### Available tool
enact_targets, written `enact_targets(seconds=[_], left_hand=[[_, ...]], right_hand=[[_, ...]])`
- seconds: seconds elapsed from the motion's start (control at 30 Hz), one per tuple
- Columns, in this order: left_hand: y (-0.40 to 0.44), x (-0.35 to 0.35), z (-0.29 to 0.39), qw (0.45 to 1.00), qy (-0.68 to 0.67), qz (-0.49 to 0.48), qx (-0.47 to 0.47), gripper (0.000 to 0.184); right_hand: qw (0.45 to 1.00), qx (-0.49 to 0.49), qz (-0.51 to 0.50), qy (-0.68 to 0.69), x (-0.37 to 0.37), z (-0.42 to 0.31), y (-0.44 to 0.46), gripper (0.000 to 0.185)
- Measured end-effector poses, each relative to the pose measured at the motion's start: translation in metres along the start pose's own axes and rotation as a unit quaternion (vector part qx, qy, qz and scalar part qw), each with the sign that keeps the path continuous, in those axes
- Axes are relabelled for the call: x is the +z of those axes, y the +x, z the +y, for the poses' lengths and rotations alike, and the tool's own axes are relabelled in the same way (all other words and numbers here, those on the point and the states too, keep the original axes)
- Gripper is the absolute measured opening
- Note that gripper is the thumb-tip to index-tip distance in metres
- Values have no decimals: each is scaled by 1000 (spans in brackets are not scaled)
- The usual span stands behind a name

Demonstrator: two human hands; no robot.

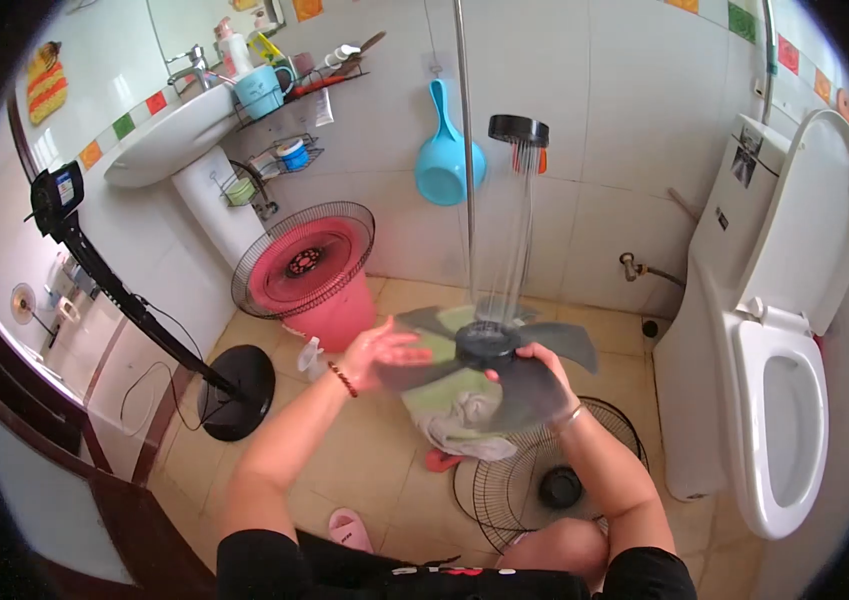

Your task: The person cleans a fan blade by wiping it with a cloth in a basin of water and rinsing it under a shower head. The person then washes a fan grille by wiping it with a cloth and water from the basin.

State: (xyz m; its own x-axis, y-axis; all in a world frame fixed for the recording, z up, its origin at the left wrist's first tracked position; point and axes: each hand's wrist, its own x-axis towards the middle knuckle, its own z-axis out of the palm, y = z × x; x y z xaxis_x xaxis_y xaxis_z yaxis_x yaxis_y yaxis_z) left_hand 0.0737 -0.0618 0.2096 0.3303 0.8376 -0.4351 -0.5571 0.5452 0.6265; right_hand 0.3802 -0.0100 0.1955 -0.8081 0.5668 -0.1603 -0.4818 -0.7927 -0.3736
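A dark grey fan blade (534, 392) with several blades is held up in front of me, under water falling from a black shower head (519, 130). The water lands on its hub. My right hand (547, 375) grips it near the hub, with thumb and fingers at the root of a blade. My left hand (381, 352) is at the blade's left side, fingers spread and slightly blurred, close to a left blade; whether it touches cannot be made out. Below the blade, a wet whitish cloth (466, 425) lies in a green basin, partly hidden.
A black wire fan grille (504, 490) lies on the floor below my right arm. Another grille (359, 215) rests on a pink bucket (339, 315). A black fan stand (134, 305) stands left. The toilet (684, 400) is right, and a sink (169, 140) is upper left.
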Motion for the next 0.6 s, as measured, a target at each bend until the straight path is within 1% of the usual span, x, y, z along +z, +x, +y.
enact_targets(seconds=[0.07,0.1,0.17,0.2,0.23,0.27,0.3,0.33,0.37,0.43,0.47,0.5,0.53,0.57,0.6], left_hand=[[23,-13,-3,999,-15,-45,-4,43],[41,-27,-8,997,-22,-69,-4,44],[94,-55,-26,985,-29,44,163,45],[101,-40,-26,985,-12,48,165,38],[109,-25,-29,985,2,54,166,31],[134,-25,-36,986,-91,1,142,26],[159,-26,-40,975,-183,-55,116,23],[156,5,-44,971,-223,-20,85,24],[148,35,-45,964,-261,12,51,27],[165,36,-51,959,-283,10,28,28],[173,35,-54,956,-292,8,15,30],[162,37,-53,963,-267,3,47,27],[154,22,-53,970,-229,-46,72,27],[145,2,-50,973,-190,-94,94,27],[134,-20,-40,978,-162,-94,94,27]], right_hand=[[995,-87,59,2,-14,-5,26,34],[995,-85,54,14,-24,-9,33,32],[990,-127,64,-11,-36,-18,36,32],[987,-143,72,-21,-43,-20,35,32],[982,-170,83,5,-52,-23,30,31],[976,-196,94,31,-60,-28,23,30],[971,-210,105,50,-65,-35,14,29],[965,-225,118,67,-69,-40,7,28],[955,-257,135,52,-76,-39,4,28],[930,-327,170,21,-84,-42,-3,27],[942,-290,169,4,-84,-43,-1,27],[952,-254,169,-13,-81,-41,2,26],[961,-217,170,-28,-76,-36,4,25],[952,-196,205,-117,-62,-28,7,31],[957,-173,198,-123,-55,-19,16,31]])
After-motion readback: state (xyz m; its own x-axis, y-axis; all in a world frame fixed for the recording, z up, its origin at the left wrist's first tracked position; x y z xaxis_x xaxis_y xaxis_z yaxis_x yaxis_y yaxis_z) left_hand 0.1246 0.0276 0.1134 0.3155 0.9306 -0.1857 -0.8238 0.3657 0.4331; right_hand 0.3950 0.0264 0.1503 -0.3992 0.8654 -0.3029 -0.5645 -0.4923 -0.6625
